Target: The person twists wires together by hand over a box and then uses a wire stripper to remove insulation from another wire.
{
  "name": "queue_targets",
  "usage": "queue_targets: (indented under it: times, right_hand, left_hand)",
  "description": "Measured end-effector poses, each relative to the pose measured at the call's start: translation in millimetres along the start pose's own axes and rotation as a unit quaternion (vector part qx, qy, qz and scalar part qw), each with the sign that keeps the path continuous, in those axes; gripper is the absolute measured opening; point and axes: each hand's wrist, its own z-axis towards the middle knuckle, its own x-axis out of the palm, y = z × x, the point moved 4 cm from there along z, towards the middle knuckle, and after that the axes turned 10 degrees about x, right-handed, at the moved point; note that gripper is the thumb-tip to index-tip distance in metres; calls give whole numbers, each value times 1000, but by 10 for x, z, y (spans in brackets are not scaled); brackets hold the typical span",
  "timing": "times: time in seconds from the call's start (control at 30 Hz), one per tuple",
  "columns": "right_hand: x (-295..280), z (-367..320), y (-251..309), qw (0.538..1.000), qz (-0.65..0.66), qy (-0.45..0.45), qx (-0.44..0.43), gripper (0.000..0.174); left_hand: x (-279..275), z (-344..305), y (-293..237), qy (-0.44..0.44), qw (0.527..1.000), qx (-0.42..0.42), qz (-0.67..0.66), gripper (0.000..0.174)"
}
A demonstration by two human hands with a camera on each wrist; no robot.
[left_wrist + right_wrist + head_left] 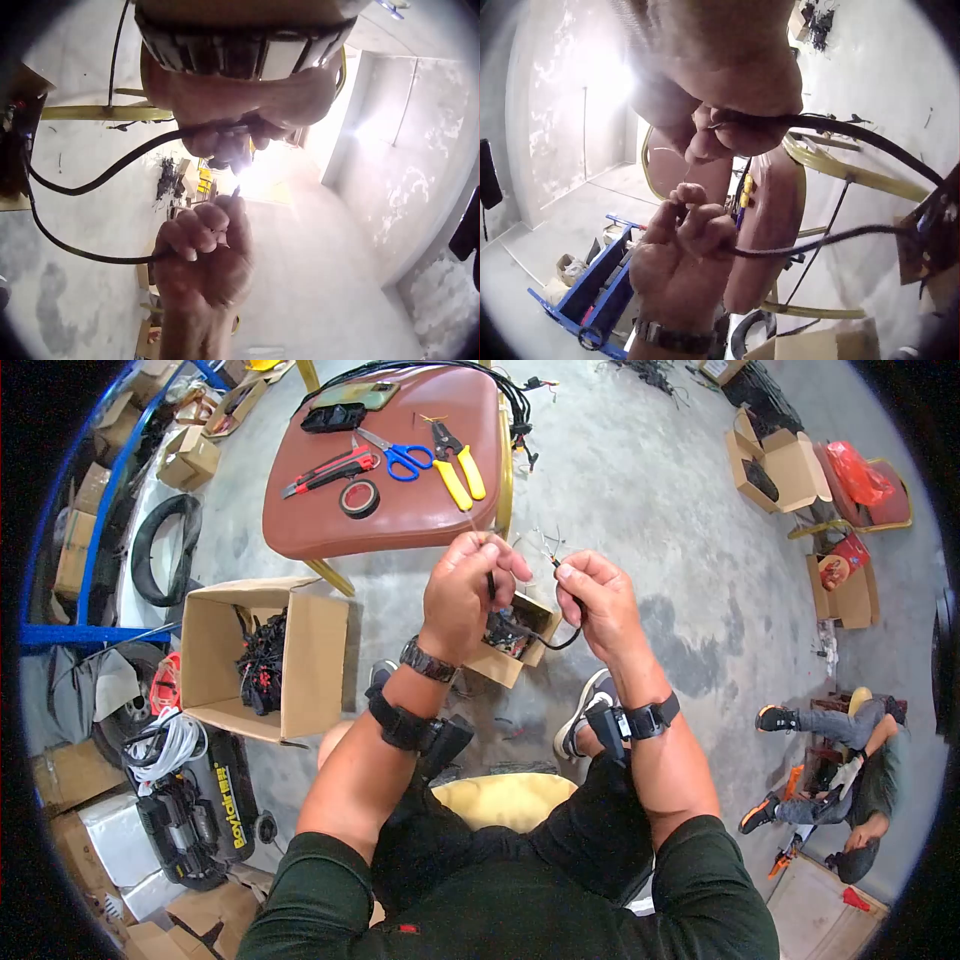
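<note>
In the head view my left hand (462, 588) is in front of the chair with fingers curled round one end of a black cable, its dark sheath showing between the fingers. My right hand (603, 605) pinches another black cable (572, 642) near its end, where thin bare wires (548, 544) fan out toward the left hand. The two hands face each other a short gap apart. In the left wrist view one cable (112, 166) runs into the left hand and a second into the right hand (204, 262). Both trail down to a small box (510, 650).
On the brown chair seat (400, 530) lie yellow-handled wire strippers (458, 465), blue scissors (405, 460), a red utility knife (330, 472) and a tape roll (359, 498). A carton (315, 660) of wiring stands left. Another person (850, 770) sits at the right.
</note>
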Motion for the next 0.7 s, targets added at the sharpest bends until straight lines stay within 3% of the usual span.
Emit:
queue_targets:
  times: [0.27,0.37,0.5,0.7]
  right_hand:
    - [-104,51,43,997,-76,-18,15,11]
    - [-115,55,53,999,-44,-12,2,10]
    - [-116,42,61,1000,-11,4,-10,9]
    - [-90,33,83,997,-68,-34,-24,9]
  left_hand:
    - [42,-127,-152,120,971,-43,202,27]
    - [90,-124,-165,188,928,88,311,28]
    - [79,-129,-173,179,933,73,305,27]
    - [61,-76,-184,132,957,95,241,18]
